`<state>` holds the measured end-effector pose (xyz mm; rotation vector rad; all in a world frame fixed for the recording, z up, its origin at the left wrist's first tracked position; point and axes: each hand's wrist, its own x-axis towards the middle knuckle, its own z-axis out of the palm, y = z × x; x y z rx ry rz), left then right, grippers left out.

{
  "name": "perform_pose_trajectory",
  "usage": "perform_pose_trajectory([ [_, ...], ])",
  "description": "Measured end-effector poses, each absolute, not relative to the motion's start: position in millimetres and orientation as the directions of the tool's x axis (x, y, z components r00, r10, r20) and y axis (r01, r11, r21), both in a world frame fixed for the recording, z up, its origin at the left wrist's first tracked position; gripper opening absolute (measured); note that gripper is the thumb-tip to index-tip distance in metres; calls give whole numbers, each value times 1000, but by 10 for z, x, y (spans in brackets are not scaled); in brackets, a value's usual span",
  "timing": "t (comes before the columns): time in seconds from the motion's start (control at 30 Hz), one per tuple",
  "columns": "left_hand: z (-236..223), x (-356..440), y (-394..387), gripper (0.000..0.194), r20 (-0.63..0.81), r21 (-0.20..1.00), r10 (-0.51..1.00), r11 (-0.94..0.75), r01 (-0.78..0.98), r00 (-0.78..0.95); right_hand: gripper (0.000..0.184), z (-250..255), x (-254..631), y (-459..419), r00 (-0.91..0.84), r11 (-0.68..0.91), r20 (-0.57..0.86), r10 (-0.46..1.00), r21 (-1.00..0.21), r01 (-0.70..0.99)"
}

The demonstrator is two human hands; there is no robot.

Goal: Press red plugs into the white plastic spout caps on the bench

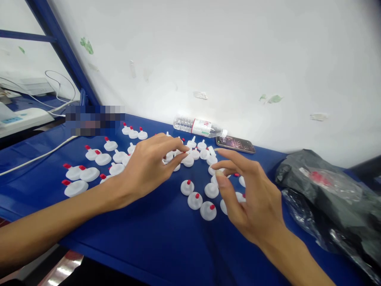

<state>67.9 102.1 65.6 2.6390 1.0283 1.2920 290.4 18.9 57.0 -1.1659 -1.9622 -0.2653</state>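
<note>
Many white nozzle caps, several with red tips, lie over the blue tabletop (143, 242). My left hand (151, 161) reaches in among them, thumb and forefinger pinched together. A speck of red shows at those fingertips, seemingly a small red tip cap, mostly hidden. Just below the pinch sits a white nozzle cap (188, 160). My right hand (253, 194) hovers over the right-hand caps, its thumb and fingers apart, with nothing visibly held. Its forefinger tip is close to a bare white nozzle (211, 151). Nearer the front stands a red-tipped nozzle cap (208, 211).
Along the wall lies a clear plastic bottle (202, 126), with a phone (235, 144) beside it. A dark plastic bag (333, 198) bulges at the right. White cables (38, 159) cross the left side, near a blue metal frame (68, 51).
</note>
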Motion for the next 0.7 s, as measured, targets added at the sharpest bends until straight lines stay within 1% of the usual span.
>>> perform_pose_trajectory([
  [0.03, 641, 663, 1040, 3, 686, 252, 564, -777, 577, 459, 38, 570, 2904, 191, -244, 551, 738, 629, -201, 810],
  [0.07, 625, 653, 1051, 3, 664, 237, 576, -768, 595, 477, 38, 568, 2904, 193, -255, 555, 742, 620, -186, 811],
  [0.23, 579, 655, 1028, 3, 532, 235, 650, -729, 643, 543, 35, 560, 2921, 206, -264, 542, 748, 608, -149, 827],
  [0.47, 556, 668, 1017, 6, 372, 276, 696, -715, 642, 615, 31, 580, 2952, 219, -248, 510, 755, 608, -132, 850],
  [0.7, 556, 694, 1009, 7, 325, 342, 703, -711, 614, 633, 30, 554, 2951, 236, -253, 523, 770, 586, -121, 843],
])
